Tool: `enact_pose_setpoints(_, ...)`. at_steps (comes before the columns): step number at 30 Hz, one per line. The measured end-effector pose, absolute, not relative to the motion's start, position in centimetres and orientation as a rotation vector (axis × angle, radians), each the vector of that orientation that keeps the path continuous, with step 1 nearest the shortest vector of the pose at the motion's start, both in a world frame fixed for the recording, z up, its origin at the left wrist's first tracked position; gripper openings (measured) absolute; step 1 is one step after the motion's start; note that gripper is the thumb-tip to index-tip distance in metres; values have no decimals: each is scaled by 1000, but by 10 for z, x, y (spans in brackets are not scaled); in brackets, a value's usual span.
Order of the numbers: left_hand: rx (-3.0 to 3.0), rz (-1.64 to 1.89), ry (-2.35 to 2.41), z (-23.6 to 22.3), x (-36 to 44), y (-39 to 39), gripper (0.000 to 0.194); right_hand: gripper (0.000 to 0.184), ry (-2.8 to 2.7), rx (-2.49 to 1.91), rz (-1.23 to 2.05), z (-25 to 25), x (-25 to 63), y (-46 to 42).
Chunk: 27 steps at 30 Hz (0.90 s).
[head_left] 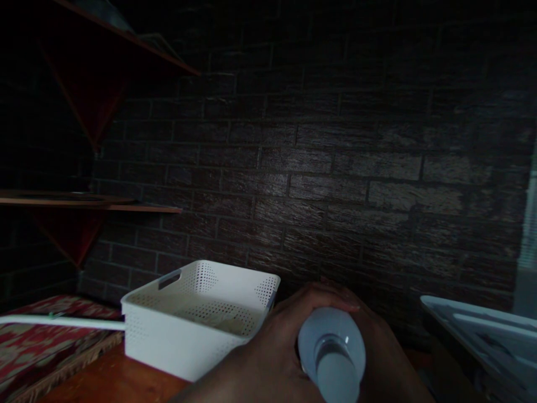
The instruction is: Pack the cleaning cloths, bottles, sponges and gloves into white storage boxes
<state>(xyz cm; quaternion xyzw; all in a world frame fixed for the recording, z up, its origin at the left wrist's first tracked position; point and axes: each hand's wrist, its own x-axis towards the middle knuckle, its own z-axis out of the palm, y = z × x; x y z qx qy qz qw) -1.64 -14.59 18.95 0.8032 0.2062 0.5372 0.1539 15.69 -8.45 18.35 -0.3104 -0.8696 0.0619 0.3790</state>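
Observation:
At the bottom centre of the head view I see a pale bottle (323,322) from above, its rounded shoulder and lighter cap (335,376) tilted toward me. My left hand (289,341) is wrapped around the bottle's left side, with fingers reaching over its far side. On the other side, my right hand (373,338) is closed against the bottle, mostly in shadow. The bottle's lower body is hidden by the hands. Just left of my left hand stands a white perforated basket (168,341), with something pale and unclear at its bottom.
A red patterned cloth (62,330) lies on the wooden table (113,372) at left, a white rod (62,321) crossing it. A light-rimmed tray or lid (482,322) sits at right. Shelves (142,207) jut from the left; a dark brick wall (310,168) stands behind.

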Motion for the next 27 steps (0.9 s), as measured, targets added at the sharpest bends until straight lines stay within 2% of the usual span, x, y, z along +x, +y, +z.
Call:
enact_pose_setpoints(8, 2317, 1521, 583, 193, -17, -146, 80, 37, -2197, -756, 197, 180, 154, -80)
enact_pose_setpoints(12, 2177, 1554, 616, 187, -19, -142, 85, 54, -2169, -610, 476, 176, 154, -82)
enact_pose_setpoints(17, 1687, 1529, 495, 185, -18, -138, 72, 74, -2243, -493, 666, 184, 159, -94)
enact_pose_setpoints(24, 1408, 1613, 630, 197, -16, -133, 70, 80, -2302, -462, 1007, 192, 161, -99)
enact_pose_setpoints(27, 1270, 1681, 675, 197, -14, -127, 68, 71, -2290, -546, 987, 189, 158, -98)
